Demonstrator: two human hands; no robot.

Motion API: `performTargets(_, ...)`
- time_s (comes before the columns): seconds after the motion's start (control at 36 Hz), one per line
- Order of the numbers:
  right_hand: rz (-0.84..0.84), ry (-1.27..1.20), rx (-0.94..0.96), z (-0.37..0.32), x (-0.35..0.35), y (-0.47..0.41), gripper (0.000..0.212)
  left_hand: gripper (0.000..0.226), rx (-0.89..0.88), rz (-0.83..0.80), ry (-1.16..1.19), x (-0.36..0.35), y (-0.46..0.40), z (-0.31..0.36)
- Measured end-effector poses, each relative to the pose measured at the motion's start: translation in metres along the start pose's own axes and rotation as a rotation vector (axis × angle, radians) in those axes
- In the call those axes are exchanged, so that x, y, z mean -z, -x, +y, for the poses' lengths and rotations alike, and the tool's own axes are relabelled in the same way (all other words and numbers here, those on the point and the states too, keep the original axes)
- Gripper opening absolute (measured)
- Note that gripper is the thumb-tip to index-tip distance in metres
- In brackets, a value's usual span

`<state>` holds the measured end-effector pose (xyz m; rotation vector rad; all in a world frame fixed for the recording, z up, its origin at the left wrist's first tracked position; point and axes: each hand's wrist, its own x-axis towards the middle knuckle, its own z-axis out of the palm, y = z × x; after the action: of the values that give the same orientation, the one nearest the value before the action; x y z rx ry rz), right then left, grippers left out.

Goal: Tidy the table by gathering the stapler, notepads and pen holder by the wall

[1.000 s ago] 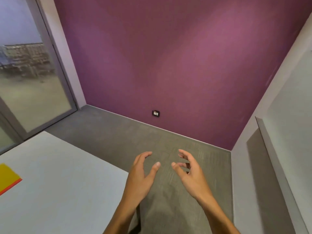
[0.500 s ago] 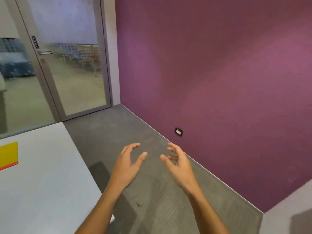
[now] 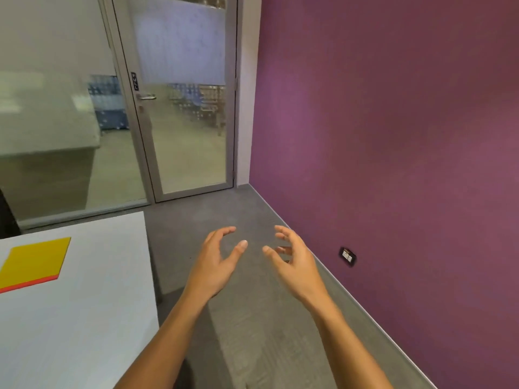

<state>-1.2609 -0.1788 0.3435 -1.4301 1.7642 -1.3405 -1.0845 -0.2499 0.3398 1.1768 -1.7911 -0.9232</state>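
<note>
Both hands hang in the air over the grey floor [image 3: 224, 346], off the table's edge, holding nothing. The left hand [image 3: 214, 265] and right hand [image 3: 295, 265] face each other, fingers loosely curled, a gap between them. On the white table [image 3: 84, 332] at the left lies a yellow notepad [image 3: 33, 259] with an orange edge. A purple wall [image 3: 393, 136] carries a low socket [image 3: 347, 256]; a glass door [image 3: 182, 108] stands beyond.

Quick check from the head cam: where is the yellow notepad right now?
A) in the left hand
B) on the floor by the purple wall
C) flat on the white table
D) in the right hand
C: the yellow notepad lies flat on the white table, while the left hand and right hand hover empty over the floor.
</note>
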Motion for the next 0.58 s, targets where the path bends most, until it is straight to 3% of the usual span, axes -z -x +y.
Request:
performTargets(0.33, -0.116, 0.021, 0.071, -0.006, -0.05, -0.216, 0.054, 0.047, 0.008, 0.164, -0.051, 0.026, -0.197, -0.032)
performTargets(0.58, -0.261, -0.049, 0.065, 0.007, -0.123, -0.336, 0.055, 0.047, 0.055, 0.295, -0.086, 0.055, -0.289, -0.067)
